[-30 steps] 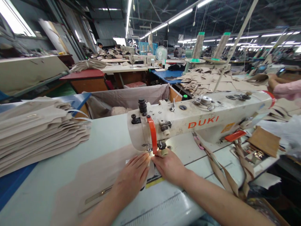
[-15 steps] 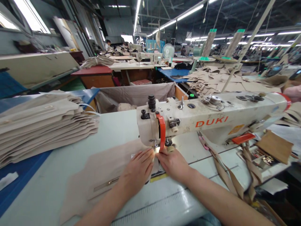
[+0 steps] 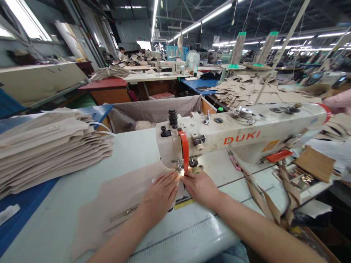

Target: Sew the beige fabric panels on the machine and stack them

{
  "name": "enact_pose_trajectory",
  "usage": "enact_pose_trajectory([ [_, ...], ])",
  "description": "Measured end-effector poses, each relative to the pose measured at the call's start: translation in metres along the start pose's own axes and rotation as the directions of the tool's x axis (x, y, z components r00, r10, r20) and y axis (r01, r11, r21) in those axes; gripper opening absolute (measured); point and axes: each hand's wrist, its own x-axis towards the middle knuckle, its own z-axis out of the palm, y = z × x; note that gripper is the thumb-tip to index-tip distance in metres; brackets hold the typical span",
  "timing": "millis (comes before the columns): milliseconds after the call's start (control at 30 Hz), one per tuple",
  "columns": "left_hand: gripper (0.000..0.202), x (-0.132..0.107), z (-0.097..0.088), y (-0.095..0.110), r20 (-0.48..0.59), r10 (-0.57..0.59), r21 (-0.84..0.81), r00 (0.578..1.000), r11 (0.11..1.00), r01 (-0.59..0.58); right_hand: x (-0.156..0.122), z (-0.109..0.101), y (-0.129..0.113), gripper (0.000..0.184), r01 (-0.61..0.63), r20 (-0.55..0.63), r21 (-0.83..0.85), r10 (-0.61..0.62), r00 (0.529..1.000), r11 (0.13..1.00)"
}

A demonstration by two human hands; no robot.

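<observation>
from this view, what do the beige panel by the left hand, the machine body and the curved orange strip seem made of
The beige panel looks like matte woven cloth: thin, lying flat, without shine. The machine body is probably metal, painted off-white, with scuffs and grime. The curved orange strip could be plastic or painted metal; its smooth colour leaves it open.

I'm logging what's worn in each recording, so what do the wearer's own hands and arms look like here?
The left hand and right hand are ungloved, with no rings that I can make out. The left forearm and right forearm are bare as far as the frame shows: no sleeves, watch or bracelet visible.
</observation>
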Motion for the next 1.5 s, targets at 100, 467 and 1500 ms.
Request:
enact_pose_trajectory([
  [100, 0.037, 0.001, 0.002, -0.004, 0.025, -0.005, 0.027, 1.000, 1.000, 0.004, 0.000, 0.000, 0.000, 0.015, 0.006, -0.005, -0.011, -0.006, 1.000, 1.000],
  [467, 0.034, 0.005, 0.004, -0.015, 0.066, -0.104, -0.037, 0.992, 0.994, 0.107, -0.003, 0.004, 0.001, 0.015, 0.003, -0.051, -0.020, -0.004, 0.999, 1.000],
  [1500, 0.042, -0.049, -0.319, -0.160, -0.520, -0.724, 0.336, 0.454, 0.315, 0.888, -0.025, 0.019, 0.005, 0.030, 0.235, -0.369, 0.020, -0.211, 0.905, 0.972],
])
